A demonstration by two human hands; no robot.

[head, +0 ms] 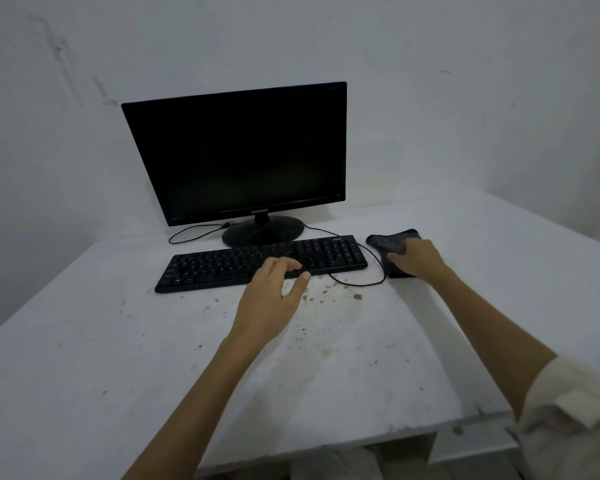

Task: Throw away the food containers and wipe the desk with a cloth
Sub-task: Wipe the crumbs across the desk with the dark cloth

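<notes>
A dark folded cloth (388, 242) lies on the white desk (101, 358) to the right of the keyboard. My right hand (418, 258) rests on top of the cloth, fingers curled onto it. My left hand (274, 296) reaches over the front edge of the black keyboard (222, 268), fingers spread and touching its keys, holding nothing. Brown crumbs and stains (326, 296) speckle the desk just in front of the keyboard. No food containers are in view.
A black monitor (243, 154) stands at the back against the white wall, on a round base (262, 232). Thin black cables (357, 280) loop beside the keyboard. The desk's front edge (361, 441) runs low in the view.
</notes>
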